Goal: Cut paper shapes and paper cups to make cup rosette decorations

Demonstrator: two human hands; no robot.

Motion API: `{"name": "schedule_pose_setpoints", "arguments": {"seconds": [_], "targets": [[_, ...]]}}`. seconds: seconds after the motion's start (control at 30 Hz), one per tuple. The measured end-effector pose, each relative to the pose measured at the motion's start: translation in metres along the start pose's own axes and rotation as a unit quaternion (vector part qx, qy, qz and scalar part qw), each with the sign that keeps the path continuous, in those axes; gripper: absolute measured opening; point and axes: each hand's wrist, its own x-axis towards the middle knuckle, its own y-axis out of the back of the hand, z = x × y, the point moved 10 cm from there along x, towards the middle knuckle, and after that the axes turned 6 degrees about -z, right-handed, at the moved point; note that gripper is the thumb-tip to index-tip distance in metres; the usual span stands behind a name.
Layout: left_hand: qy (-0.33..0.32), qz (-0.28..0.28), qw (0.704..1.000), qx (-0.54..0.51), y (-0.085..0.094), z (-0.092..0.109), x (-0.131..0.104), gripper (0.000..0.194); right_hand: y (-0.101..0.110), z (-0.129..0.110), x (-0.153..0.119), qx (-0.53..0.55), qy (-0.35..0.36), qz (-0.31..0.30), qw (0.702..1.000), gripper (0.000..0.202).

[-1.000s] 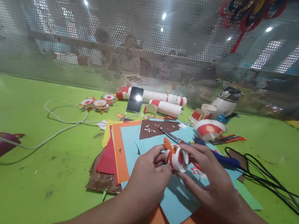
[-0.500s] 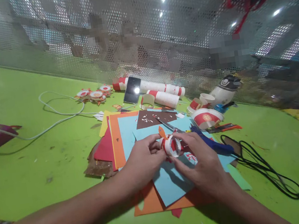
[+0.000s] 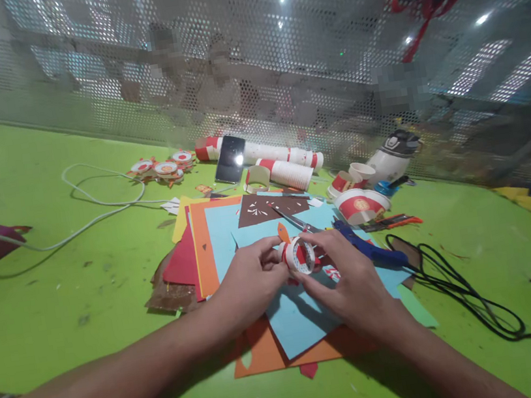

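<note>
A small white and red paper ring with an orange paper piece standing at its upper left is held between both hands. My left hand pinches its left side, while the fingertips of my right hand grip the right side. Beneath the hands lie light blue sheets over orange paper. Just behind them are a brown sheet with white scraps and a pair of scissors. A blue glue gun rests to the right of my right hand.
A phone leans on stacked paper cups. Small round paper pieces sit at the back left. Cut cups, an orange cutter and a black cable are on the right. A perforated screen stands behind.
The whole view has shifted slightly, so things appear a little further left. The ring has turned slightly in my hands, and its opening shows more toward the camera.
</note>
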Motion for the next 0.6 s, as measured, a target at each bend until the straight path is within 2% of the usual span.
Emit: {"name": "schedule_pose_setpoints", "arguments": {"seconds": [0.2,0.37,0.47,0.6], "targets": [[0.025,-0.004,1.0,-0.007,0.001,-0.002,-0.001,0.014,0.0,0.002,0.001,0.02,0.0,-0.018,1.0,0.038],[0.075,-0.009,0.997,-0.033,0.002,-0.009,-0.001,0.009,-0.003,0.011,0.002,0.027,-0.009,-0.038,0.999,0.039],[0.098,-0.02,0.992,-0.071,-0.001,-0.015,0.0,0.002,-0.009,0.02,0.003,0.055,-0.025,-0.061,0.996,0.039],[0.095,-0.04,0.99,-0.097,-0.005,-0.017,0.0,0.004,-0.014,0.029,0.004,0.097,-0.057,-0.081,0.99,0.04]]}}
